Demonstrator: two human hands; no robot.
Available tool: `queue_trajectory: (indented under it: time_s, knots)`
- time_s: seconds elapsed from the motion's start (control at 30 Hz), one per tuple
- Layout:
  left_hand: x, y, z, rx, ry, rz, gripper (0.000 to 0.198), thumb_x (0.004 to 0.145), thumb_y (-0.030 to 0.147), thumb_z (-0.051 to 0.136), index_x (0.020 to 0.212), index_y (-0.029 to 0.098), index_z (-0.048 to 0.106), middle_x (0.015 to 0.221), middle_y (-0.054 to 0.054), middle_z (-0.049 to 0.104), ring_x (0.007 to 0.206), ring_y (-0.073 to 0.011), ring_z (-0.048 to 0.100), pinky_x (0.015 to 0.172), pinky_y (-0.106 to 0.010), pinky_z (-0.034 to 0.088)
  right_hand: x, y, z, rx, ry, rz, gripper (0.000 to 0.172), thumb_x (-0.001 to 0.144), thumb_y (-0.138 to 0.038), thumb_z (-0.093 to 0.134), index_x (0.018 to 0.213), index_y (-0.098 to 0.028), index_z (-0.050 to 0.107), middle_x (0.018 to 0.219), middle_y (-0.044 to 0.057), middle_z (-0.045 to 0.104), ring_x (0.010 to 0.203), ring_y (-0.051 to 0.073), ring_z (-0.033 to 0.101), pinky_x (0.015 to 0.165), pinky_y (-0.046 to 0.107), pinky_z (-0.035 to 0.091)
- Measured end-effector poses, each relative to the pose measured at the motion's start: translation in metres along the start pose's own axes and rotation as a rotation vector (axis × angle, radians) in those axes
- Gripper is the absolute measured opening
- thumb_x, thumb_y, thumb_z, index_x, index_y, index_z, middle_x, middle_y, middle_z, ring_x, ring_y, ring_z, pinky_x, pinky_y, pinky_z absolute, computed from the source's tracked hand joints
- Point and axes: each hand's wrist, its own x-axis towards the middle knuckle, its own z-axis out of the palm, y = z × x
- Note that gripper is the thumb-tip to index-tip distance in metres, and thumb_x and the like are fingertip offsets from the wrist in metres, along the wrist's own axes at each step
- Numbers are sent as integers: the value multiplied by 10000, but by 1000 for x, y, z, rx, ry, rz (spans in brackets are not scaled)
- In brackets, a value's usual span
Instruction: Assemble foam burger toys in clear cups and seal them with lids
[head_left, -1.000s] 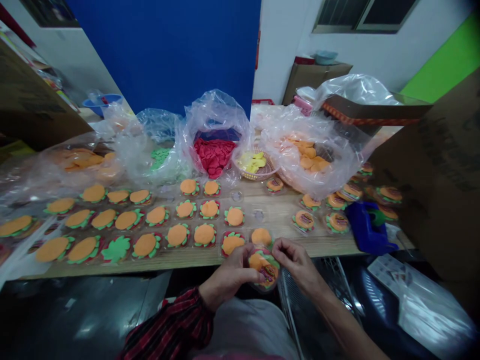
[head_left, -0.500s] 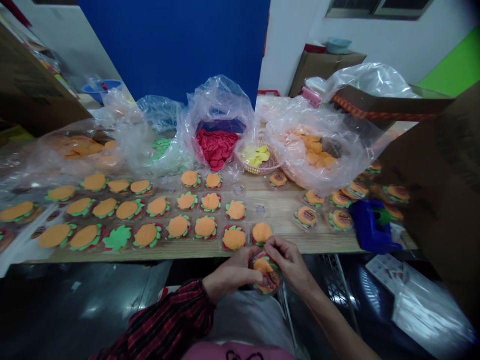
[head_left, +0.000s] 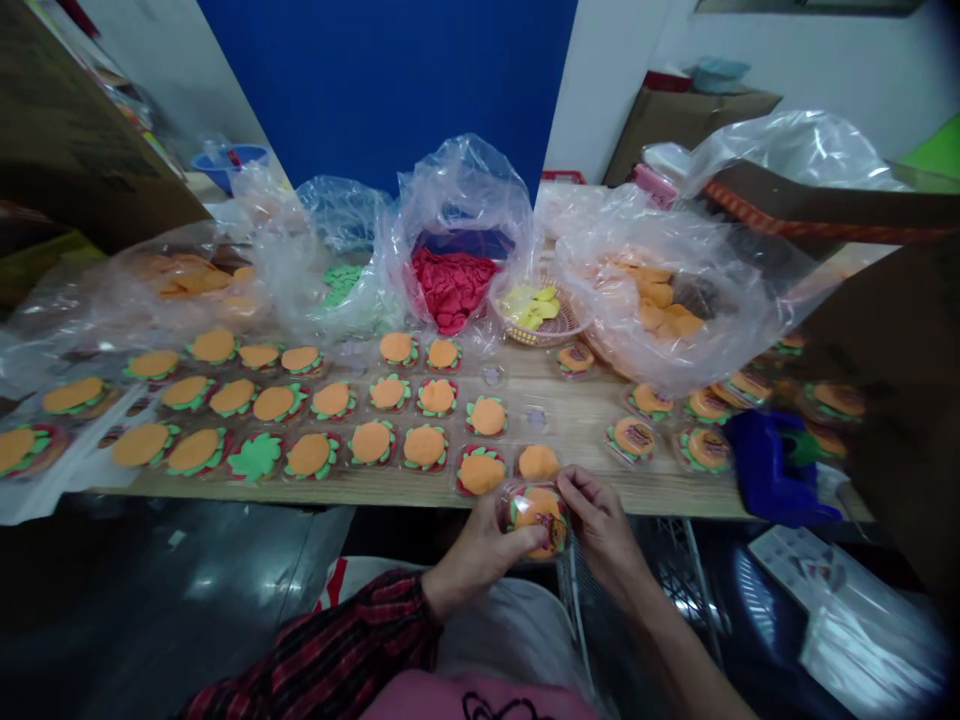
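Above the table's front edge I hold a toy burger in a clear plastic case (head_left: 534, 512). It has an orange bun, green frill and a dark printed label. My left hand (head_left: 484, 545) grips the case from the left, thumb across its front. The fingers of my right hand (head_left: 604, 525) are closed at the upper right rim of the case. Just behind, an orange-topped burger (head_left: 538, 461) and another burger (head_left: 481, 470) lie in clear trays. More such burgers stand in rows to the left, one showing only a green leaf piece (head_left: 256, 457) on top.
Labelled burgers (head_left: 631, 440) and a blue tape dispenser (head_left: 776, 465) are on the right. Behind the rows stand plastic bags of red pieces (head_left: 454, 285), green pieces (head_left: 343, 284) and orange pieces (head_left: 660, 300). A pink basket (head_left: 559, 328) holds yellow pieces.
My hands have turned the case so that its front faces up more. My right fingers have shifted to its upper right rim. The whole view has swung slightly left.
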Motion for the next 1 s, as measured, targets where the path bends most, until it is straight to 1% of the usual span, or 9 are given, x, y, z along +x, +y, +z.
queue_trajectory:
  time_s: [0.13, 0.2, 0.27, 0.37, 0.5, 0.6, 0.77, 0.87, 1.0]
  knots:
    - [4, 9, -7, 117, -201, -78, 277, 657, 168, 650, 924, 127, 589, 810, -29, 579, 706, -116, 496, 669, -227, 412, 8, -22, -9, -375, -301, -58, 270, 755, -428, 631, 698, -168, 584, 640, -19, 505, 617, 115, 438, 580, 220, 355]
    - [5, 11, -7, 147, -295, -96, 269, 649, 154, 638, 911, 134, 586, 812, -25, 556, 708, -113, 476, 656, -221, 396, 9, -28, -5, -466, -435, -43, 247, 756, -412, 624, 724, -169, 593, 666, -12, 519, 639, 123, 448, 589, 227, 354]
    - [5, 11, -6, 160, -331, -98, 275, 638, 154, 637, 907, 136, 586, 820, -23, 542, 732, -121, 472, 661, -222, 389, 9, -30, 2, -470, -496, -7, 255, 742, -414, 623, 693, -170, 568, 636, -18, 498, 602, 116, 427, 557, 225, 337]
    - [5, 7, -6, 144, -349, -93, 295, 629, 158, 637, 917, 135, 579, 805, -14, 526, 718, -117, 457, 654, -224, 380, 6, -28, 9, -448, -489, 2, 278, 727, -424, 614, 650, -170, 531, 607, -24, 469, 567, 108, 401, 532, 224, 318]
    - [5, 6, -6, 126, -364, -104, 300, 613, 149, 638, 907, 129, 577, 809, -9, 531, 701, -106, 445, 657, -224, 376, 3, -29, 10, -550, -490, -69, 243, 755, -380, 584, 650, -166, 540, 620, -11, 501, 601, 120, 430, 559, 229, 332]
    - [5, 7, -6, 147, -375, -132, 296, 594, 133, 635, 884, 131, 579, 811, 0, 541, 710, -106, 453, 638, -213, 375, 3, -31, 9, -622, -527, -119, 211, 776, -343, 567, 672, -161, 550, 633, -8, 519, 618, 120, 444, 572, 224, 339]
    - [5, 6, -7, 193, -372, -168, 235, 585, 131, 615, 817, 116, 581, 747, 15, 530, 677, -100, 450, 614, -212, 375, 5, -19, 9, -590, -500, -156, 290, 800, -366, 532, 600, -160, 490, 581, -25, 437, 575, 102, 382, 536, 219, 299]
    - [4, 7, -9, 158, -320, -187, 264, 573, 130, 626, 832, 116, 580, 756, 8, 548, 690, -110, 481, 635, -221, 393, 5, -7, 9, -501, -408, -138, 322, 784, -400, 567, 582, -163, 483, 562, -32, 409, 557, 98, 356, 514, 216, 284]
    - [4, 12, -10, 92, -95, -166, 412, 552, 190, 727, 930, 99, 590, 861, -42, 611, 772, -139, 546, 724, -255, 426, 6, 1, 6, -184, -108, -77, 339, 737, -449, 627, 618, -177, 462, 573, -45, 398, 527, 89, 349, 496, 207, 307]
